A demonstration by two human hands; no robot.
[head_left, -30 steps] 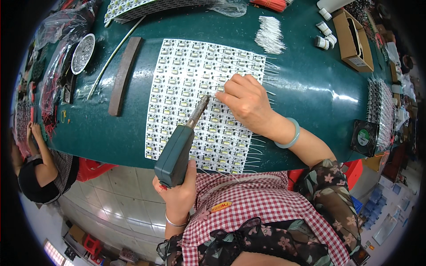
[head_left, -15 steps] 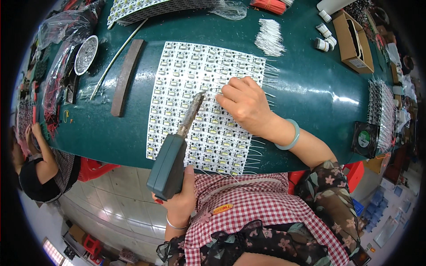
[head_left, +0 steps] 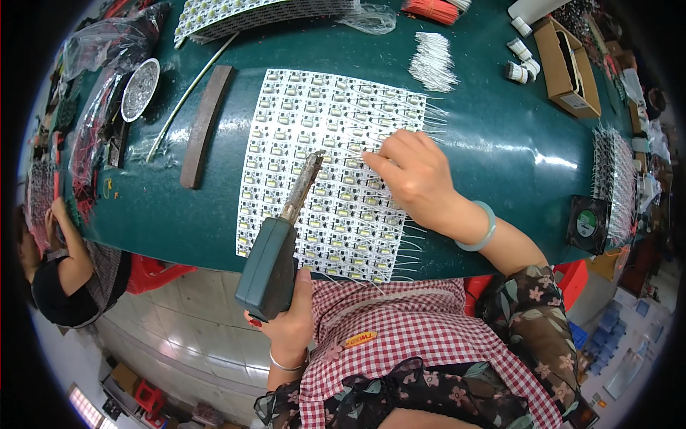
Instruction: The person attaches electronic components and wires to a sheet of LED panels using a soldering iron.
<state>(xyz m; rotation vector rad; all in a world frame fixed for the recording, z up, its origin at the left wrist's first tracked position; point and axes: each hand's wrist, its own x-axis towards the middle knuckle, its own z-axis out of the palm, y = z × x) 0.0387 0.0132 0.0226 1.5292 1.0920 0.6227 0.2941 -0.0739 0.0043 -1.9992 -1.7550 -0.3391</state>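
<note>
We see the panel of small boards (head_left: pixel 332 171) mid-table (head_left: pixel 500 150), a bar (head_left: pixel 205 125) to its left, a box (head_left: pixel 564 64) near the far right corner, perhaps a fan (head_left: pixel 587 223) at the right edge.

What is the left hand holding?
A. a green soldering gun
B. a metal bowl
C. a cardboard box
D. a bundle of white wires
A: the left hand is closed around the green soldering gun, whose tip lies over the panel, while the right hand rests on that panel.
</note>
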